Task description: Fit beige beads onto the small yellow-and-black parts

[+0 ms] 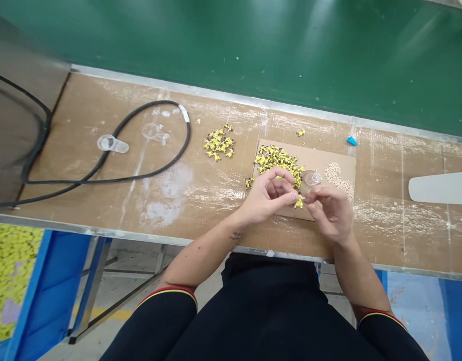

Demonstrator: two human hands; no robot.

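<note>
My left hand (pixel 266 198) is above the cardboard sheet, its thumb and fingertips closed on a small yellow figure (pixel 299 202) that hangs below the tips. Facing it, my right hand (pixel 333 210) has its fingers bent and pinched close to the figure. Whatever lies between those right fingertips is too small to make out. A heap of yellow figures with dark parts (pixel 278 159) lies just beyond my left hand. Past my right fingers sits a small clear round dish (pixel 312 178). Tiny pale beads (pixel 333 173) are spread on the cardboard (pixel 326 155) at the right.
A smaller pile of yellow figures (pixel 218 143) lies left of the cardboard. A black cable (pixel 140 176) loops across the table's left side, near a clear plastic scoop (pixel 112 144). A blue cone-shaped piece (pixel 351 141) is behind, and a white flat object (pixel 441 188) at the right.
</note>
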